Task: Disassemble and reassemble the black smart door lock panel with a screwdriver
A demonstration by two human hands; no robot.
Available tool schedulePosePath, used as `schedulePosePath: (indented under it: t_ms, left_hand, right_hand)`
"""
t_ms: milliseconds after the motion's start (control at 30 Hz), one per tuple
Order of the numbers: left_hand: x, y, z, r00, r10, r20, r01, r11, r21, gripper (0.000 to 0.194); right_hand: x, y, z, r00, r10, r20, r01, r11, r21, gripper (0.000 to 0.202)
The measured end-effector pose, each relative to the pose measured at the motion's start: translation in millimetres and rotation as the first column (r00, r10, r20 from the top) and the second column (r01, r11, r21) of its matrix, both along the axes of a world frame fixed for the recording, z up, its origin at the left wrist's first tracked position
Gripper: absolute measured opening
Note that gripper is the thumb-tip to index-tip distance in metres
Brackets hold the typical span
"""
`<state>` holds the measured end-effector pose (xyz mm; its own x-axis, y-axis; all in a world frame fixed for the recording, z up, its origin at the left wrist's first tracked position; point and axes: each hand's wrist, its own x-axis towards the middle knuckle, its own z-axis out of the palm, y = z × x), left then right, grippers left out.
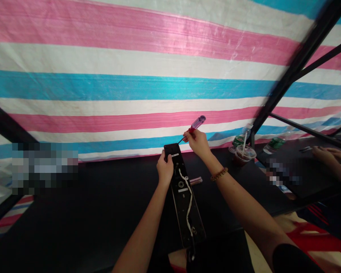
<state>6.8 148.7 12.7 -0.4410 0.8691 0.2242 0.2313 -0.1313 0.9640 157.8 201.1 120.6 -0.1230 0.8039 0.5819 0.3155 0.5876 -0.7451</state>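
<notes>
A long black panel lies lengthwise on the black table, its near end toward my body. A white cable runs along its face. My left hand grips the panel near its far end, thumb on top. My right hand holds a screwdriver with a clear purple and red handle. The screwdriver's shaft slants down to the left, its tip at the panel's far right corner. Whether the tip sits on a screw is too small to tell.
Right of the panel lies a small pinkish bundle. Farther right stand a lidded cup with a straw and a plastic bottle. Another bottle lies near another person's hands. Striped sheeting hangs behind the black table.
</notes>
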Motion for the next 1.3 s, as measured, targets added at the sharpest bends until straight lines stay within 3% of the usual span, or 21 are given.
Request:
schedulePosePath:
  t_ms: [200,400,500,600,833,1033,1233,1300]
  left_hand:
    - [1.3,-2.4,2.9,1.000,-0.010,0.013,0.010,1.000,0.002,0.047]
    - [2.3,-5.8,7.0,0.999,-0.026,0.023,0.026,1.000,0.002,0.047]
    - [3.0,-6.4,7.6,0.999,-0.024,0.029,0.024,1.000,0.008,0.046]
    - [3.7,-7.0,8.6,0.999,-0.023,0.035,0.022,1.000,0.013,0.047]
    - [3.8,-7.6,9.2,0.999,-0.023,0.033,0.023,0.999,0.023,0.047]
    - [4.0,-7.4,8.3,0.999,-0.021,0.026,0.020,1.000,0.022,0.048]
    - [4.2,-8.3,8.2,1.000,-0.022,0.004,0.022,1.000,0.014,0.048]
    - [4.6,-7.6,7.7,1.000,-0.022,0.000,0.022,1.000,0.018,0.048]
  right_hand:
    - [-16.2,6.8,8.2,0.995,0.000,0.103,-0.005,0.999,0.051,0.021]
    - [-27.6,15.7,0.3,0.989,0.139,0.052,-0.139,0.990,-0.007,0.012]
    - [-27.5,16.7,-1.6,0.997,0.042,0.064,-0.042,0.999,-0.002,0.021]
    - [-27.5,15.7,-0.1,0.996,-0.041,0.081,0.039,0.999,0.025,0.017]
    - [-25.0,11.5,-3.8,0.987,0.139,0.085,-0.136,0.990,-0.040,0.005]
    - [-23.5,11.7,-4.7,0.998,-0.036,0.053,0.037,0.999,-0.018,0.009]
    - [-18.8,8.9,-5.7,0.995,0.097,-0.013,-0.098,0.991,-0.089,0.008]
    - [-18.6,7.5,-7.5,0.997,0.070,-0.026,-0.071,0.995,-0.073,0.009]
